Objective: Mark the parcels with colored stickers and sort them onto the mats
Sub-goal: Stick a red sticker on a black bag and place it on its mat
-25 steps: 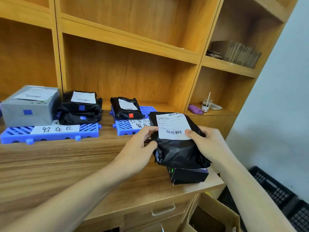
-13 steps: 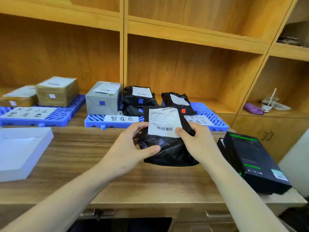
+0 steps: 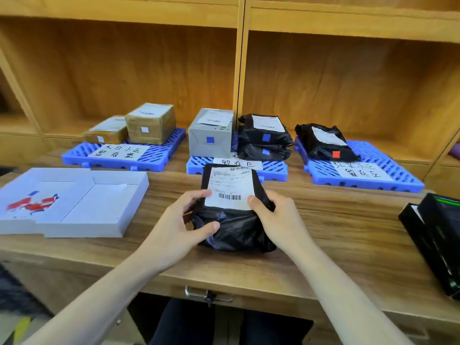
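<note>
Sitting far left on the wooden surface (image 3: pixel 348 220), a white tray (image 3: pixel 99 212) holds red stickers (image 3: pixel 32 204). Centrally, left hand (image 3: pixel 179 220) and right hand (image 3: pixel 278 217) both grip a black parcel (image 3: pixel 236 227), tilted up before three blue mats (image 3: pixel 271 168).

Held parcel (image 3: pixel 234 212): we saw a white shipping label (image 3: pixel 230 188) with a barcode; its print was too small for us to read.
Left mat (image 3: pixel 159 158): handwritten Chinese sign (image 3: pixel 119 152), not legible to us.
Middle mat (image 3: pixel 273 168): sign partly hidden; we read "存区".
Right mat (image 3: pixel 403 180): sign ending "小区 / 暂存区".
</note>
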A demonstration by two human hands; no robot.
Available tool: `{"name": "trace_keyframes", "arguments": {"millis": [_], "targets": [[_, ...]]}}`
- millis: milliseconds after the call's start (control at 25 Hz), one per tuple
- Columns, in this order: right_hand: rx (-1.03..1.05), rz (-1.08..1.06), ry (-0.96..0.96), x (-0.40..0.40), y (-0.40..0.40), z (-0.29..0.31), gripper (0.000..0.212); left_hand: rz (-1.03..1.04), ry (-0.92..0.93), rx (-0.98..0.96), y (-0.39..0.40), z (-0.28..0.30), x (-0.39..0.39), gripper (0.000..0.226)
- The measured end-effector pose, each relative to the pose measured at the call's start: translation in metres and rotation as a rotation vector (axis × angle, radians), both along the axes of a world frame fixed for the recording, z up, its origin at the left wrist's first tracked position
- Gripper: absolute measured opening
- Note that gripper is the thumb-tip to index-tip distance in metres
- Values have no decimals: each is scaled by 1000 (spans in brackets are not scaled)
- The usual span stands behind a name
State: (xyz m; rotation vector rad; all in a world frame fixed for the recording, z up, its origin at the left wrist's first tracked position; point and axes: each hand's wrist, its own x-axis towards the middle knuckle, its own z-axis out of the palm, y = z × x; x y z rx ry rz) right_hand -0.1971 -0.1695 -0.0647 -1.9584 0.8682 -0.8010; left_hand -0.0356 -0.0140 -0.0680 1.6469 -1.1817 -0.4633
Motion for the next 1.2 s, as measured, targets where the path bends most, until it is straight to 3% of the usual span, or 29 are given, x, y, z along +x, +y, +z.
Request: {"name": "trace_keyframes", "arguments": {"millis": [120, 240, 400, 520, 1040, 1200], "targets": [[68, 37, -7, 7, 8, -11, 30, 0, 10, 14, 7, -14, 14, 57], [133, 116, -111, -2, 14, -13, 65, 3, -23, 37, 9, -20, 22, 59], [-77, 229, 72, -13, 19, -16, 90, -22, -178, 59, 10, -24, 21, 75], [-187, 229, 125, -15, 10, -20, 85, -14, -243, 52, 9, -27, 29, 76], [-196, 209, 170, -22, 6, -13, 70, 23, -256, 73, 11, -25, 37, 74], [-315, 178, 212, -17, 7, 3, 61, 61, -298, 76, 12, -17, 36, 64]]}}
